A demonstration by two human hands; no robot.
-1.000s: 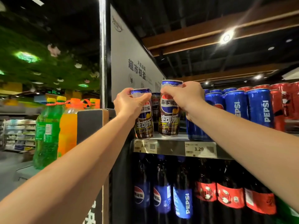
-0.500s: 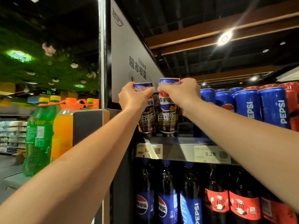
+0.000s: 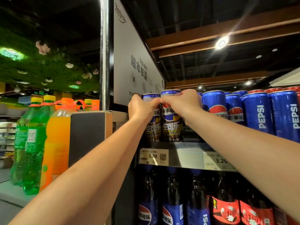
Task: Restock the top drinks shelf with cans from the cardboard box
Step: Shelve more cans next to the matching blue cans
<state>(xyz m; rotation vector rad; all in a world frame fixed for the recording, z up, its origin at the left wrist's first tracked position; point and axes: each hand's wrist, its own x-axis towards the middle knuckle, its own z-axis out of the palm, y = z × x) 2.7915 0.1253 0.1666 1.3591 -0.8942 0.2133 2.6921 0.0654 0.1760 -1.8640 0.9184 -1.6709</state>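
Note:
Two dark cola cans stand side by side at the left end of the top shelf (image 3: 186, 146). My left hand (image 3: 140, 108) grips the left can (image 3: 154, 129) near its top. My right hand (image 3: 180, 103) grips the right can (image 3: 172, 127) round its upper part. Both can bottoms sit at the shelf surface, near its front edge. The cardboard box is not in view.
Blue Pepsi cans (image 3: 258, 111) and red cans (image 3: 290, 89) fill the shelf to the right. Cola bottles (image 3: 172, 200) stand on the shelf below. A white sign panel (image 3: 133, 62) borders the shelf's left end. Green and orange soda bottles (image 3: 55, 140) stand further left.
Both hands have moved the two cans further onto the shelf and lowered them side by side. The view has drawn closer to the shelf.

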